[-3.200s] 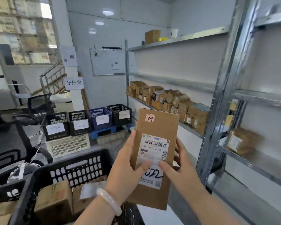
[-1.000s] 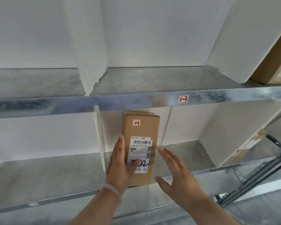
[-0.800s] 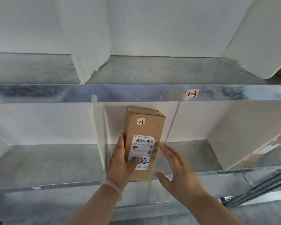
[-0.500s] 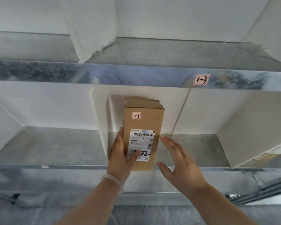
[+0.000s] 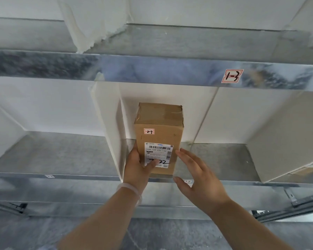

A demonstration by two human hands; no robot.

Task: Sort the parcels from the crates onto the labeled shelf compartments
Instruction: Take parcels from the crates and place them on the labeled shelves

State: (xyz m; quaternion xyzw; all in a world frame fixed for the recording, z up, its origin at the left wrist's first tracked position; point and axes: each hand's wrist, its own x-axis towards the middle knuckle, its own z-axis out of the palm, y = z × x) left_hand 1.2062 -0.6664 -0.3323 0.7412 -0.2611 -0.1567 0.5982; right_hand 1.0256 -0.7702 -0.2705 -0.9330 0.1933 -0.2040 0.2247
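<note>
parcel: brown cardboard box (image 5: pixel 158 138), standing upright on the lower shelf (image 5: pixel 61 154), at the front edge of the compartment just right of the white divider (image 5: pixel 108 127)
parcel markings: small red-edged sticker (image 5: pixel 149 131) reading 2-3, and a white shipping label (image 5: pixel 158 155) with a barcode and handwritten digits (partly under the thumb)
left hand (image 5: pixel 137 166): fingers curled round the parcel's left side, thumb pressed across the shipping label; pale bracelet (image 5: pixel 132 189) at the wrist
right hand (image 5: pixel 201 179): fingers straight and apart, tips just beside the parcel's right edge; contact cannot be told
upper shelf (image 5: pixel 152 71): metal front edge bears a tag (image 5: pixel 232 76) reading 1-3
</note>
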